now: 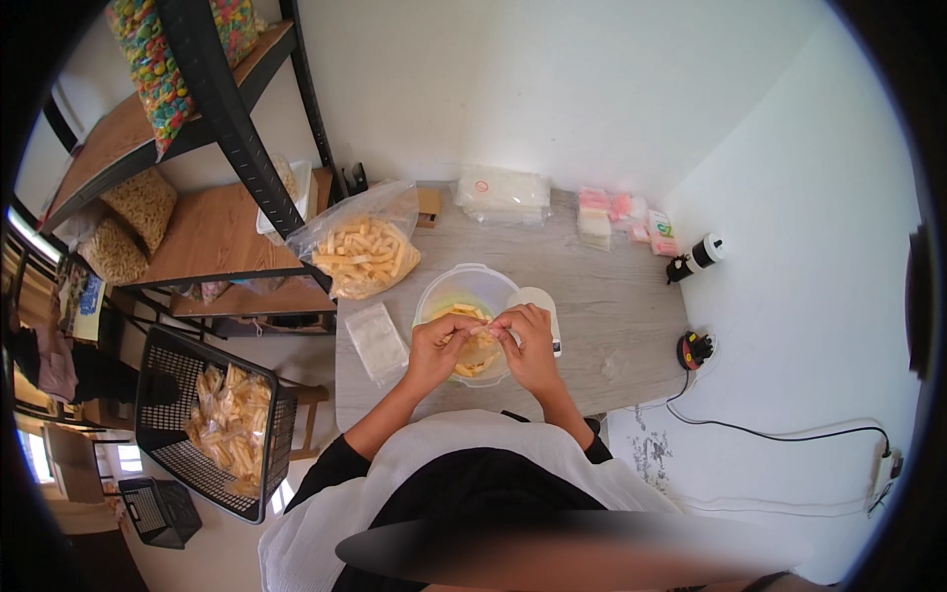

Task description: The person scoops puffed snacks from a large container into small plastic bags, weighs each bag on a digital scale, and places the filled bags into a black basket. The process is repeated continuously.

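My left hand [442,344] and my right hand [527,348] meet above a translucent plastic bowl [436,285]. Thumbs and forefingers of both pinch what looks like a small clear plastic bag [484,333], mostly hidden by the fingers. Pale yellow stick snacks [477,368] lie in the bowl below. Partly behind my right hand is a white device, apparently a kitchen scale [544,300]. A stack of clear plastic bags [376,340] lies left of the bowl. Farther back on the left, a large open plastic bag [366,255] holds more stick snacks.
A black plastic basket [159,362] with bagged snacks stands at the left, near a metal-framed shelf [214,229]. Along the table's [614,311] back lie plastic packs [503,194] and pink-white packets [595,214]. A bottle [699,255] and power adapter [695,349] are at right. Another person [55,362] is far left.
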`<state>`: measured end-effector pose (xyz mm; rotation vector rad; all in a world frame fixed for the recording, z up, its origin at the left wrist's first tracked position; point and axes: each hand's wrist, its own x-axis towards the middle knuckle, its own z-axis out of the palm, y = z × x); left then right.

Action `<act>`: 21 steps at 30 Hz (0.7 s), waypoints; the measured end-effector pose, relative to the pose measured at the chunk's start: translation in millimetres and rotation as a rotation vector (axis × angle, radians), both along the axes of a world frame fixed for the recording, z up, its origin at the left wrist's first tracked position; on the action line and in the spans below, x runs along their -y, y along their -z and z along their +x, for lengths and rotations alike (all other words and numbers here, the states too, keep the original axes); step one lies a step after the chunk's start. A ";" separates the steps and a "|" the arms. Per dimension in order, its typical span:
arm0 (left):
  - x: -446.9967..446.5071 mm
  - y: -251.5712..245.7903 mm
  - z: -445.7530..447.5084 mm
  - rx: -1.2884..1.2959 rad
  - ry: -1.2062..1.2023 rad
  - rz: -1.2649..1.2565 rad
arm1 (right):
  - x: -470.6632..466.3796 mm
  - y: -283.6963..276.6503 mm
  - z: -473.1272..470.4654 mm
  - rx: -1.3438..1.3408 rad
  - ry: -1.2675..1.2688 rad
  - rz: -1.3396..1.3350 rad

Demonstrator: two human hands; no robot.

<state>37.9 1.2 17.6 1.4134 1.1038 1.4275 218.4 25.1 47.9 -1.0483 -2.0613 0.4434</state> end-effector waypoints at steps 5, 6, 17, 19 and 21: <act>-2.2 1.4 -5.3 0.052 0.028 -0.126 | -2.0 3.7 -4.9 -0.029 0.015 0.009; -2.5 2.0 -8.9 0.067 0.029 -0.159 | -1.9 1.1 -7.1 -0.077 0.023 -0.032; -4.7 -16.4 -27.2 0.094 0.142 -0.065 | -13.1 -5.0 -0.7 -0.381 -0.029 -0.323; 3.1 -15.9 -35.5 -0.071 0.169 -0.117 | -13.9 -7.1 0.8 -0.334 -0.062 -0.323; 2.4 -9.5 -48.8 -0.195 0.270 -0.264 | -14.0 -11.0 -0.1 -0.332 -0.093 -0.313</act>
